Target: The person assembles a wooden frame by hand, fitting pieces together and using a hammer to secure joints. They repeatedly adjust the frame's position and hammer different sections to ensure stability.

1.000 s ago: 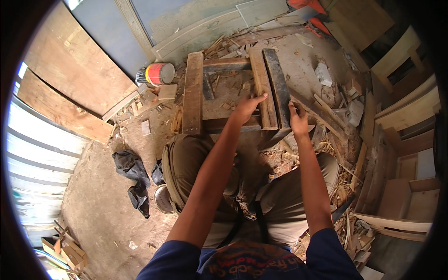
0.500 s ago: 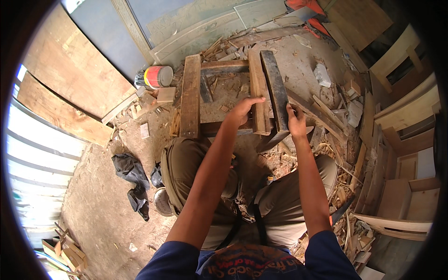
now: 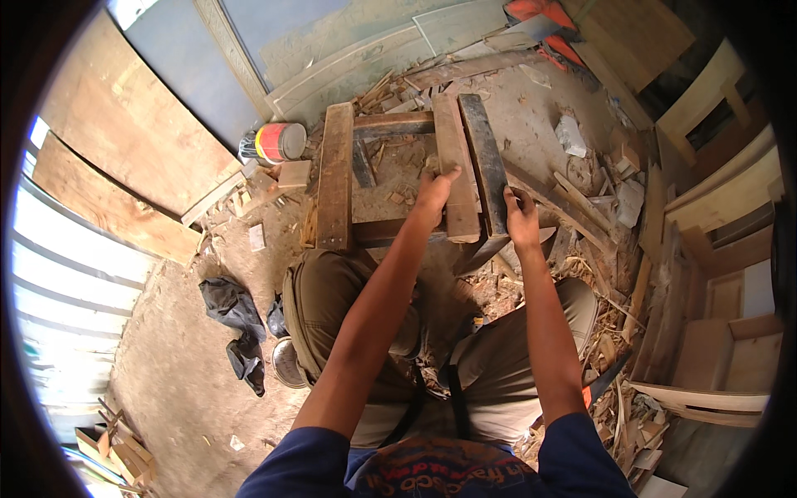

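A low frame of rough timber stands on the floor before my knees. Its worn left board [image 3: 336, 170] has dark crosspieces, a far one [image 3: 394, 124] and a near one [image 3: 378, 232]. My left hand [image 3: 434, 197] grips the left edge of a lighter brown wooden plank [image 3: 453, 149], thumb on its top face. Beside that plank, a narrow gap apart, lies a dark, blackened wooden plank [image 3: 483, 153]. My right hand [image 3: 521, 219] is closed on its right edge near the closer end. The fingertips under both planks are hidden.
A red and black paint can [image 3: 281, 142] lies on its side by offcuts at left. Dark cloth [image 3: 228, 303] is on the floor. Wood scraps and long battens [image 3: 564, 207] litter the right side, next to wooden furniture [image 3: 714, 349]. Plywood sheets [image 3: 124, 108] lean at the left.
The lighter plank has shifted slightly left at its far end, and the gap to the dark plank looks a little wider there. My left thumb has moved left with it.
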A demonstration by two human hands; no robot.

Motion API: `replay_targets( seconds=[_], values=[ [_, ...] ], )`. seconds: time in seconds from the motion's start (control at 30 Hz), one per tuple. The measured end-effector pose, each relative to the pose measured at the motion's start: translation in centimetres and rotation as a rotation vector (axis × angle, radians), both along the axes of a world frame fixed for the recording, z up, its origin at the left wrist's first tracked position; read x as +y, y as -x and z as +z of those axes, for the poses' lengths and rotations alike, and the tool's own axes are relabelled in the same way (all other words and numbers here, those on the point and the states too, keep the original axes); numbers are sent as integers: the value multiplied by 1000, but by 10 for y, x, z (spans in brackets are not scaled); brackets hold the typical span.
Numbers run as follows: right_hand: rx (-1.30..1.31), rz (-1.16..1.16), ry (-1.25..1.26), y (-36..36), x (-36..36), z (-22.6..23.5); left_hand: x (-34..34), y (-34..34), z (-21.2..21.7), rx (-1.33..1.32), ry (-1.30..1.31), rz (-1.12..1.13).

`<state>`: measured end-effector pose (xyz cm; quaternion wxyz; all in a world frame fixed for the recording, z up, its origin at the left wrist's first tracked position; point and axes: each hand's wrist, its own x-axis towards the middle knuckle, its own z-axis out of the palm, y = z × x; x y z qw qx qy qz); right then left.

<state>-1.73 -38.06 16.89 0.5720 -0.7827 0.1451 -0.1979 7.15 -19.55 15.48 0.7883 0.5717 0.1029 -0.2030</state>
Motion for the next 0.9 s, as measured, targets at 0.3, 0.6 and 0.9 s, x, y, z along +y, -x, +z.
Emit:
replay_targets(
  seconds=[0.3,0.6,0.9],
  values=[
    [-4,8,-8,-1,-7,-11,-38,26,18,-126,-169,204],
    [-23,-32,24,-2,-13,-10,-15,16,30,-220,-286,-306],
    [-10,8,23,5,-2,0,-1,19,18,-67,-270,-180]
  ],
)
